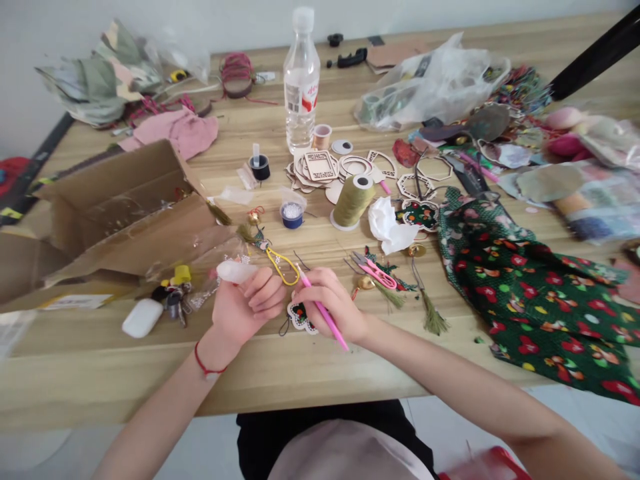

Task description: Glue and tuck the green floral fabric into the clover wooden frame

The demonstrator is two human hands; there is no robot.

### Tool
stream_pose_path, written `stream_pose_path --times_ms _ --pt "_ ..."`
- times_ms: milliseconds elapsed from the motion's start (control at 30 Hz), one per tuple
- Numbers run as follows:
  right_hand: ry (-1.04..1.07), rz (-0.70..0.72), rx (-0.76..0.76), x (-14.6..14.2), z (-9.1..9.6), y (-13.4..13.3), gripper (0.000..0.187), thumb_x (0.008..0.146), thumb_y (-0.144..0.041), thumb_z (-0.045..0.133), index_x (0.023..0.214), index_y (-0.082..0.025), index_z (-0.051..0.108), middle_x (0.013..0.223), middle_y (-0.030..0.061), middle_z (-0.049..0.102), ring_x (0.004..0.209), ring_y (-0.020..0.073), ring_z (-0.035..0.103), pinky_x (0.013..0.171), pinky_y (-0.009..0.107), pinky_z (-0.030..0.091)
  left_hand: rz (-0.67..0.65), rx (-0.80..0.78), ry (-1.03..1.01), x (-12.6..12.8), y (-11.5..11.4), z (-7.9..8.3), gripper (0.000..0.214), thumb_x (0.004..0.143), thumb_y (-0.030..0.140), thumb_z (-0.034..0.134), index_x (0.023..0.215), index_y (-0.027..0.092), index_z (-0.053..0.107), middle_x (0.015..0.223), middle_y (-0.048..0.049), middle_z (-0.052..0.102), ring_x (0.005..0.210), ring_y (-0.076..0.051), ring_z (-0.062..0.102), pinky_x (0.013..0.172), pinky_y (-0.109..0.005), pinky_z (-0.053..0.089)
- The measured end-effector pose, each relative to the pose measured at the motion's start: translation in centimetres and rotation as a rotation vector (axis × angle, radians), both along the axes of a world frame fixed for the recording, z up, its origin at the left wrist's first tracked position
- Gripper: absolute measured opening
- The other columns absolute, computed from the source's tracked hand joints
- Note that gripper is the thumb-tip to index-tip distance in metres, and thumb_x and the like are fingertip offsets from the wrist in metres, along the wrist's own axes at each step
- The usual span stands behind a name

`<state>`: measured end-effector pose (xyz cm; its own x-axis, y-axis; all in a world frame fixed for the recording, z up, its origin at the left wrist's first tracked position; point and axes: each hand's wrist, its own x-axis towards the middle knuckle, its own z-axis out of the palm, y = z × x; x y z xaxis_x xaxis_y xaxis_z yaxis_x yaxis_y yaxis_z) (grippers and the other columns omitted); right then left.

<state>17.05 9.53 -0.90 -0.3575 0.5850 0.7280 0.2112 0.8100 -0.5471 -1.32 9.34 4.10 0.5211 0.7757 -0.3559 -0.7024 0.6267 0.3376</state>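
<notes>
My left hand is turned palm up with curled fingers, and a small translucent white piece sits at its thumb. In my right hand is a slim pink pen-like stick, its pale tip pointing up and toward the left hand. Partly hidden under the right hand lies a white-edged ornament with green patterned fabric. A yellow cord loop with a tassel lies just beyond both hands. Pink thread snips rest to the right, among tassels and small bells.
An open cardboard box stands at left, with a white earbud case before it. Beyond my hands are a blue tub of beads, an olive thread spool, wooden cutouts and a water bottle. Green printed fabric spreads at right.
</notes>
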Motion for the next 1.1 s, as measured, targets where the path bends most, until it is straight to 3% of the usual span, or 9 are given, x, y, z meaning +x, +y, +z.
stream_pose_path --times_ms 167,333,433,533,633,833,1100 --pt "-0.045 -0.006 -0.098 1.4 3.5 0.4 0.021 0.096 -0.016 0.042 0.108 -0.020 0.059 0.095 0.0060 0.069 0.096 0.0201 0.063 0.088 0.038 0.050 0.101 -0.030 -0.001 -0.5 0.2 0.4 0.053 0.098 0.040 0.021 0.049 0.020 0.021 0.047 0.0039 0.016 0.042 -0.008 0.017 0.036 -0.017 0.021" --pt "0.046 -0.026 -0.380 2.7 5.9 0.0 0.020 0.099 -0.020 0.043 0.115 -0.022 0.054 0.096 0.0040 0.069 0.088 0.0166 0.067 0.081 0.033 0.054 0.114 0.023 0.061 -0.6 0.1 0.7 0.057 0.099 0.044 0.025 0.048 0.019 0.019 0.047 0.0035 0.015 0.043 -0.008 0.018 0.036 -0.018 0.020" --pt "0.037 -0.004 -0.545 3.2 5.0 -0.5 0.009 0.099 -0.025 0.050 0.100 -0.021 0.057 0.085 0.0015 0.069 0.076 0.0134 0.066 0.068 0.026 0.054 0.072 0.160 0.114 -0.4 -0.2 0.7 0.065 0.098 0.058 0.026 0.047 0.018 0.019 0.047 0.0033 0.016 0.044 -0.008 0.018 0.038 -0.020 0.019" --pt "-0.023 -0.027 -0.671 3.4 2.9 -0.7 0.023 0.100 -0.031 0.048 0.082 -0.020 0.056 0.069 -0.0009 0.063 0.061 0.0106 0.060 0.058 0.022 0.048 0.016 0.378 0.183 -0.2 -0.6 0.6 0.072 0.090 0.074 0.022 0.046 0.018 0.022 0.045 0.0023 0.018 0.044 -0.010 0.020 0.040 -0.025 0.019" --pt "0.061 -0.032 -0.785 3.2 1.1 -0.8 0.026 0.099 -0.038 0.049 0.080 -0.021 0.049 0.064 -0.0022 0.062 0.055 0.0107 0.058 0.050 0.021 0.046 -0.022 0.594 0.251 -0.2 -0.9 0.4 0.076 0.083 0.083 0.011 0.046 0.019 0.027 0.045 0.0003 0.023 0.044 -0.012 0.025 0.041 -0.029 0.019" --pt "-0.041 -0.148 -0.627 3.0 0.3 -0.8 0.033 0.094 -0.039 0.059 0.067 -0.021 0.050 0.057 -0.0021 0.059 0.049 0.0103 0.053 0.048 0.022 0.042 -0.047 0.798 0.315 -0.5 -1.1 0.3 0.075 0.083 0.082 0.000 0.051 0.021 0.030 0.048 -0.0002 0.028 0.046 -0.014 0.028 0.045 -0.032 0.022" --pt "-0.169 -0.146 -0.551 2.9 0.7 -0.7 0.037 0.094 -0.038 0.060 0.062 -0.019 0.054 0.055 -0.0025 0.058 0.048 0.0090 0.049 0.048 0.022 0.040 0.007 0.781 0.366 -1.0 -1.0 0.6 0.073 0.086 0.080 0.005 0.050 0.021 0.030 0.047 0.0000 0.028 0.046 -0.014 0.029 0.045 -0.032 0.022"
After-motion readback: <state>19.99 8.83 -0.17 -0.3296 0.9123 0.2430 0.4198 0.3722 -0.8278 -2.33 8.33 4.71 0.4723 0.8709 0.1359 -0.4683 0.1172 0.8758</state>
